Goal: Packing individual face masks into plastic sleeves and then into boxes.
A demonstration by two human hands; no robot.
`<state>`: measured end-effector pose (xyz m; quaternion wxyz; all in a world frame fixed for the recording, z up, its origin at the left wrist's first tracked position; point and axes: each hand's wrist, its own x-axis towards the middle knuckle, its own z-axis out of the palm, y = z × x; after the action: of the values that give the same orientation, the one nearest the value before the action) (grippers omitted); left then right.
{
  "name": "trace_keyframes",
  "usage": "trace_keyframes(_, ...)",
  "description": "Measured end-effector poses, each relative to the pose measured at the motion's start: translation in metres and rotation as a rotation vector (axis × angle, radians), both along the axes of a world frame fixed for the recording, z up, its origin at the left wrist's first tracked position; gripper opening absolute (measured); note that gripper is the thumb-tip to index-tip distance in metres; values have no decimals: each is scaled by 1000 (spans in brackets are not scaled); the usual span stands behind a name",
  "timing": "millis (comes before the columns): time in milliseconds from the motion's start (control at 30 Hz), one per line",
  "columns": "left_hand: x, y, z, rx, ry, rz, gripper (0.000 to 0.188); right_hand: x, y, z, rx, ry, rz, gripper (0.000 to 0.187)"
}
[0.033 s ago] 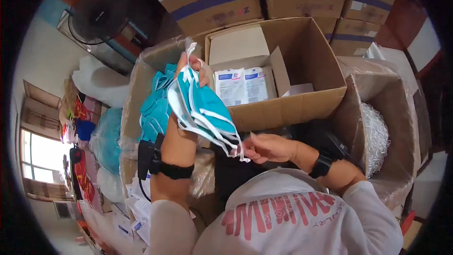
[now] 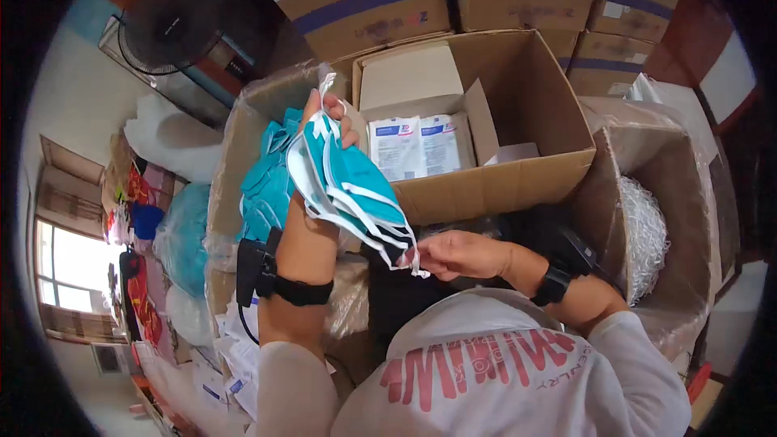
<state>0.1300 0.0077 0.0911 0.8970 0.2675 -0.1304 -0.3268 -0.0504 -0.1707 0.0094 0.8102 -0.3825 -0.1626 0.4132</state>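
Stacked cartons line the back; beside an open box, my left grip clasps the upper end of teal masks, my right grip pinching white straps at their lower end.

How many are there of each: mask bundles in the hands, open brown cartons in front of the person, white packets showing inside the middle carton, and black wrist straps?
Teal-and-white mask bundle: 1
Open brown cardboard cartons: 3
White rectangular packets with blue print: 2
Black wrist straps: 2
Total: 8
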Motion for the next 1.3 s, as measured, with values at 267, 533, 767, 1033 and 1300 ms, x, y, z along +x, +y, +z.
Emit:
trace_keyframes(267,-2,2,-6,6,15,96,33,-3,7,-1,-254,-142,24,33)
trace_keyframes(533,4,21,-20,5,6,109,31,-10,30,-6,-237,-210,5,28)
trace_keyframes(767,31,92,-26,233,-105,379,30,-11,25,-3,-149,26,-83,23)
trace_keyframes(1033,-30,86,7,1422,-846,795,33,7,-1,-2,-420,-49,-37,29)
trace_keyframes(1300,-96,37,-52,1249,-824,49,33,20,-14,3,-792,-724,-202,27)
